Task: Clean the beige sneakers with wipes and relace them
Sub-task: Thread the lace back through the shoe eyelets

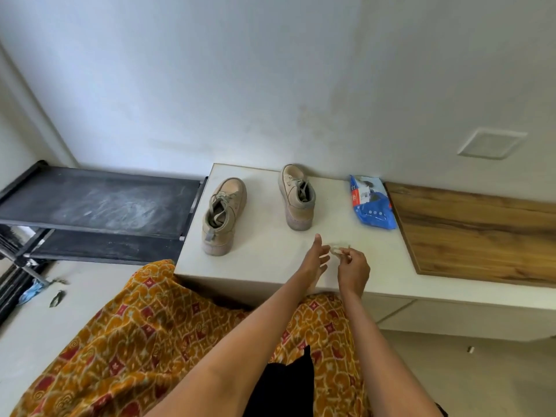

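Nearest the camera, two bare forearms are stretched out over a patterned orange garment (pixel 126 341) toward a white cabinet top (pixel 264 266). The right hand (pixel 353 270) is curled, and a small crumpled wipe (pixel 338 247) is pinched between its thumb and fingertips. The left hand (pixel 314 258) is held spread beside it, fingers straight and relaxed, with nothing gripped; whether it touches the wipe cannot be told.

The step in hand is judged to be the cleaning stage — a wipe is held, but neither shoe is being touched. For the next move, one sneaker would need to be steadied by the free hand while the wipe is brought to its upper or sole.

Farther back on the white top, the two beige sneakers are set well apart, heels toward the person. The left sneaker (pixel 222 215) stands upright with its laces loosened. The right sneaker (pixel 298 195) is tilted onto its side, its thick sole turned to the right. Laces are seen in both, so relacing is judged not yet begun.

To the right, near the wall, a blue wipes packet (pixel 371 206) lies flat at the edge of a wooden board (pixel 481 236) — its contents cannot be seen, and whether its flap is open cannot be told. To the far left, a dusty black shoe rack (pixel 99 200) is seen, with nothing visible on its top shelf.
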Demonstrator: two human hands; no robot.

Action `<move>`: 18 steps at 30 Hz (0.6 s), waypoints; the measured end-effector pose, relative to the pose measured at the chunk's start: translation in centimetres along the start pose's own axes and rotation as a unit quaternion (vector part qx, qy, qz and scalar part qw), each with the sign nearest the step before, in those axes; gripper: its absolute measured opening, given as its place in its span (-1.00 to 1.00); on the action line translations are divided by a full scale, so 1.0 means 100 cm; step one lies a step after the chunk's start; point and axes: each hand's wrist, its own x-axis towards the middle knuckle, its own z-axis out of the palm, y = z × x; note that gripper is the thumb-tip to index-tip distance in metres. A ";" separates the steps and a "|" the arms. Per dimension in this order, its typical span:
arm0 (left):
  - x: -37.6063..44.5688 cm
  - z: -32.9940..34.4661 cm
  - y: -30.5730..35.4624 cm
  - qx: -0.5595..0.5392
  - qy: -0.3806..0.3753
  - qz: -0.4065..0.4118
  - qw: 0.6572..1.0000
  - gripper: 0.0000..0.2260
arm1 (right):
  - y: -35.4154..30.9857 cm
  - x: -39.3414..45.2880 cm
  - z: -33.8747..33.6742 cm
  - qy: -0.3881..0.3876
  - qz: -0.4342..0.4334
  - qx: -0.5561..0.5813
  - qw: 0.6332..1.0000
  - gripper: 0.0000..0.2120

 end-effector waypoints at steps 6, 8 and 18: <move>0.005 0.026 -0.009 -0.022 -0.049 -0.027 0.998 -0.41 | 0.011 -0.008 -0.026 0.013 -0.013 0.051 0.999 -0.86; -0.001 0.045 -0.016 -0.014 -0.074 -0.036 0.997 -0.46 | 0.017 -0.011 -0.045 0.015 -0.014 0.079 0.997 -0.82; -0.023 0.147 -0.124 0.183 -0.070 -0.151 0.969 -0.48 | 0.159 -0.037 -0.172 -0.028 0.204 0.052 0.977 -0.91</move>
